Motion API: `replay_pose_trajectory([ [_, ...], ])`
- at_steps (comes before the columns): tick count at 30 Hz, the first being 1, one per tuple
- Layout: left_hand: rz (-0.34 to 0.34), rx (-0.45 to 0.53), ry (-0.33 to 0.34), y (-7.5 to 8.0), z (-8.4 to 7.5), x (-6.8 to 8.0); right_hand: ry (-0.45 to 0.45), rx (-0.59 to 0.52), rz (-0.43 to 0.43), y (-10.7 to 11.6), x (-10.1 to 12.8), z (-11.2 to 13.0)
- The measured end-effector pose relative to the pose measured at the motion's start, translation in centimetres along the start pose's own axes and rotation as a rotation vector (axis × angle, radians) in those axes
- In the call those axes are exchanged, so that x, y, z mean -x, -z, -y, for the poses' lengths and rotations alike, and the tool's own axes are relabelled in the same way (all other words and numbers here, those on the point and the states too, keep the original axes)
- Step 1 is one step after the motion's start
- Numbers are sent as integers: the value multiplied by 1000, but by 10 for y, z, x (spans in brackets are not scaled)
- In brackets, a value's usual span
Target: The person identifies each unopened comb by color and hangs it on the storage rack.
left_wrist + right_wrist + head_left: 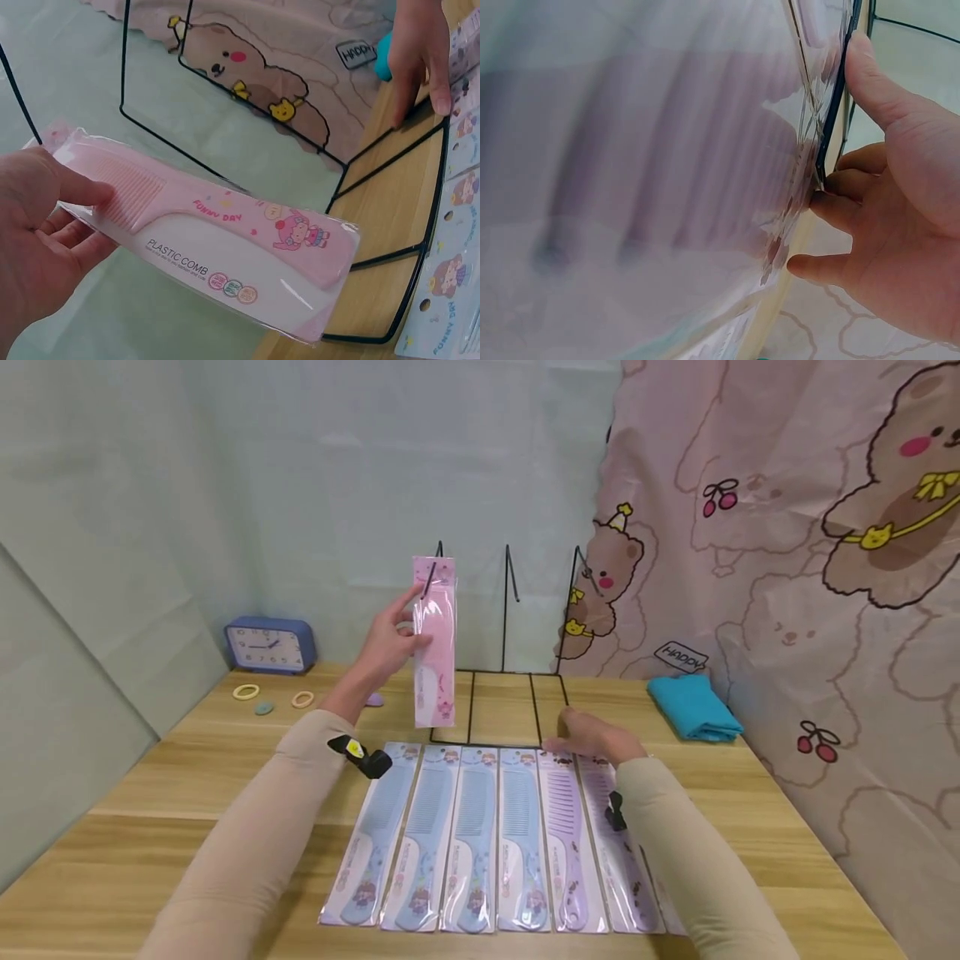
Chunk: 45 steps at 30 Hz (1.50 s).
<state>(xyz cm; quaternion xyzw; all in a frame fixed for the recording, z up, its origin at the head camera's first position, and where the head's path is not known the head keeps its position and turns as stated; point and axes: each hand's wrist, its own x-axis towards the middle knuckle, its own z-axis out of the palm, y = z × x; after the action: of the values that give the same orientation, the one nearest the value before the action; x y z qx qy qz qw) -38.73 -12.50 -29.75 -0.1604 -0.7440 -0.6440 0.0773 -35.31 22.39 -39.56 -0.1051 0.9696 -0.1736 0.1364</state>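
The left hand (391, 641) pinches a pink comb pack (435, 652) between thumb and fingers. The pack hangs straight up and down at the left hook (427, 585) of a black wire rack (472, 706), and the hook's tip shows in front of the pack's top. The words "PLASTIC COMB" are on it. The right hand (588, 732) has its thumb and fingers spread wide, touching the bar at the front of the rack. The other 2 hooks are to the right of the pink pack.

In front of the rack, a row of packs lies flat on the counter (165, 810): 4 blue comb packs (472, 835), then 2 purple comb packs (568, 852), partly under the right arm. Back on the left sit a blue clock (270, 645), a yellow ring (246, 698) and an orange ring (303, 707). A folded blue cloth (695, 707) lies at the back right, near a pink bear curtain (780, 610).
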Motion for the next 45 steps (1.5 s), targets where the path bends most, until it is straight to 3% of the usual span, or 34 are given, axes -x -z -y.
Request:
replay_pose_trajectory([
  [13, 32, -2, -95, 8, 19, -2, -6, 7, -9, 0, 0, 1],
  [20, -6, 27, -75, 15, 30, 3, 4, -1, -17, -1, 1, 3],
  [24, 14, -16, -64, 23, 36, 10, -4, -9, -23, -2, 2, 4],
  [32, 87, -91, -27, 41, 55, 49, -17, 5, -13, -2, 5, -1],
  [38, 146, -244, 16, 46, 67, 89, 4, 15, -6, 1, 7, -4],
  [42, 239, -381, 103, 50, 66, 114, 25, 23, -2, 3, 5, -2],
  [45, 365, -553, 200, 49, 62, 129, 33, 28, 7, 3, 3, 0],
])
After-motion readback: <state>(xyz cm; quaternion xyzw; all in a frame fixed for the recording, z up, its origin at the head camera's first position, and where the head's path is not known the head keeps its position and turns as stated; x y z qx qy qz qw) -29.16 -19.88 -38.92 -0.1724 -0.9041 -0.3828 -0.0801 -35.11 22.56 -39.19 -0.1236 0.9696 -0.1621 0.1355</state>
